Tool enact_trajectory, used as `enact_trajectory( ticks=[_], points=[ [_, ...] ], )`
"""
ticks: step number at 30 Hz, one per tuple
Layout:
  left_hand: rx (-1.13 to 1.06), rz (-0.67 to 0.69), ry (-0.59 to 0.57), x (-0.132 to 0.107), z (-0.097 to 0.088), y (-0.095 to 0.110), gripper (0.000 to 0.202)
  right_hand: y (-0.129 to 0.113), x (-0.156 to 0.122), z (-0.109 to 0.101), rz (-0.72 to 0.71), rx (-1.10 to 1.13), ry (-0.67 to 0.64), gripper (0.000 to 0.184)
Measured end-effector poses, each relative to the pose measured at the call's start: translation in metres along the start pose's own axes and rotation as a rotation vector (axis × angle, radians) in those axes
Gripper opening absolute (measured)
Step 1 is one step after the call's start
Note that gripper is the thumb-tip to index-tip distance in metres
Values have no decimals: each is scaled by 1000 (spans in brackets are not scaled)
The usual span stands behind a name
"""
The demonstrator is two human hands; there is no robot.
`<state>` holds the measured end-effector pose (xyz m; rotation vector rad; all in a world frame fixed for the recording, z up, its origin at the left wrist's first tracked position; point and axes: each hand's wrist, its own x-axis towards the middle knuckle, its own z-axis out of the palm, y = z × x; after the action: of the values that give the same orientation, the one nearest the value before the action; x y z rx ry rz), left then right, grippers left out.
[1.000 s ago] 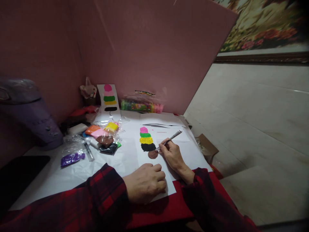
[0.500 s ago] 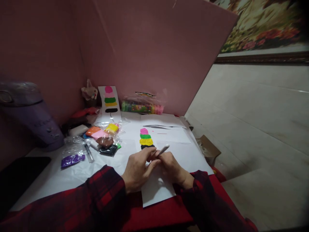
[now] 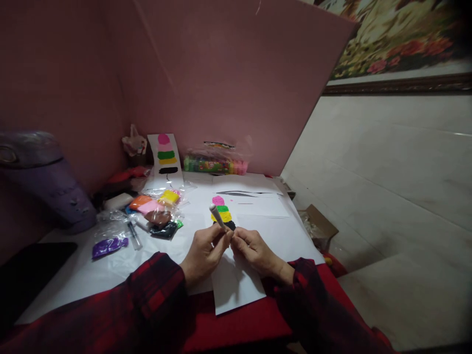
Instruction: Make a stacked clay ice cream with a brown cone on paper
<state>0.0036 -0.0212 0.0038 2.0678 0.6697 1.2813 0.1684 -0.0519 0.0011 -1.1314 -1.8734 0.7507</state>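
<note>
Over the near part of a white paper strip [image 3: 236,287], both hands meet with fingertips close together. A slim white pen-like stick [image 3: 218,216] is pinched in my left hand [image 3: 206,251], its blunt end pointing up and to the left. The lower tip is hidden among the fingers. My right hand [image 3: 256,250] is closed in a pinch beside that tip; whatever lies between its fingers is too small to make out. Just beyond the fingers, the strip carries textured patches: pink [image 3: 218,200], green [image 3: 222,209], yellow [image 3: 221,216] and black [image 3: 230,225], the last partly covered.
Clay packets, such as a purple one [image 3: 109,248] and a black one [image 3: 164,229], lie left beside a clear tube [image 3: 134,236]. Behind stand a painted sample card [image 3: 168,156] and a bag of coloured sticks [image 3: 216,163]. A purple bottle [image 3: 55,184] stands far left.
The white stick has swung from leaning up-right by my right hand to pointing up-left in my left hand. My right fingers have drawn into a pinch; the view has shifted slightly.
</note>
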Motion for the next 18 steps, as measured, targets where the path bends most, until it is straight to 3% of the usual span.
enact_trajectory(
  ticks=[2, 8, 11, 18],
  points=[
    [1, -10, -62, 1, -1, -4, 17, 2, 1, 0, 33, 5, 45, 35],
    [-51, -313, 161, 7, -5, -11, 15, 13, 3, 2, 164, 26, 282, 41],
    [-25, -387, 137, 7, -4, -12, 16, 18, 5, 3, 208, 19, 265, 41],
    [89, -361, 39, 0, 3, -16, 15, 24, 9, 3, 199, -40, 238, 42]
  ],
)
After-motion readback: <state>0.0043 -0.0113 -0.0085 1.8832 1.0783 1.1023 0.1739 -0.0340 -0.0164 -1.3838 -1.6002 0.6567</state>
